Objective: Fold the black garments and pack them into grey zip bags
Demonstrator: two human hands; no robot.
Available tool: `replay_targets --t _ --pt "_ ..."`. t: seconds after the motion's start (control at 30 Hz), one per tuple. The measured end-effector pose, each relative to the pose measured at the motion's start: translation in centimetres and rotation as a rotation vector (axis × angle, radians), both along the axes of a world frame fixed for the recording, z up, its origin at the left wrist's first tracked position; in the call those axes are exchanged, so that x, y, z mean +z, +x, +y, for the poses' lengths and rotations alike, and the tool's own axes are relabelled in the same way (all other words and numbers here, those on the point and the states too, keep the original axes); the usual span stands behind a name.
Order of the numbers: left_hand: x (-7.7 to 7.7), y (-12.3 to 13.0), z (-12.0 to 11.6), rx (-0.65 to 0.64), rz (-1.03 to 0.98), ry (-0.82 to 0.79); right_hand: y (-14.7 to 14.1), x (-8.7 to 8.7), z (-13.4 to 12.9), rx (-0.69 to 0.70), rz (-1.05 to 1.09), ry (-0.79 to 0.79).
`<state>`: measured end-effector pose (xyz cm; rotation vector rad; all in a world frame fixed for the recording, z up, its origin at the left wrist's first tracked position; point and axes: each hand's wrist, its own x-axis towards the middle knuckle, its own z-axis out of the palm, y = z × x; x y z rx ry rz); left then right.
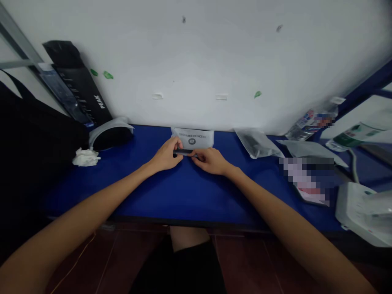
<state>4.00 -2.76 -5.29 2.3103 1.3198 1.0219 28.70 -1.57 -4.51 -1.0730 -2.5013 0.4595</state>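
Observation:
A short dark bar-like object (183, 151) is held level between my two hands, just in front of a translucent pouch (196, 139) with printed lettering. My left hand (168, 156) is closed on the bar's left end, thumb below and fingers curled above. At the right end, my right hand (211, 160) pinches the bar with its fingers bent. The pouch lies flat on the blue table (183, 192) near the wall.
Crumpled tissue (86, 157), a round black item in a clear bag (112, 136) and a black PEAK box (81, 85) are left. Rightward are a clear bag (259, 143), bottles (310, 120), a flat packet (306, 183) and a white device (361, 212).

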Motion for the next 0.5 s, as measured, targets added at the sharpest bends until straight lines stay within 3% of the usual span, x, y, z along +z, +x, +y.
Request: replay_targets --t 0.5 --pt "0.27 -1.0 0.92 -0.001 -0.065 -0.043 0.17 -0.25 0.21 0.015 0.025 0.003"
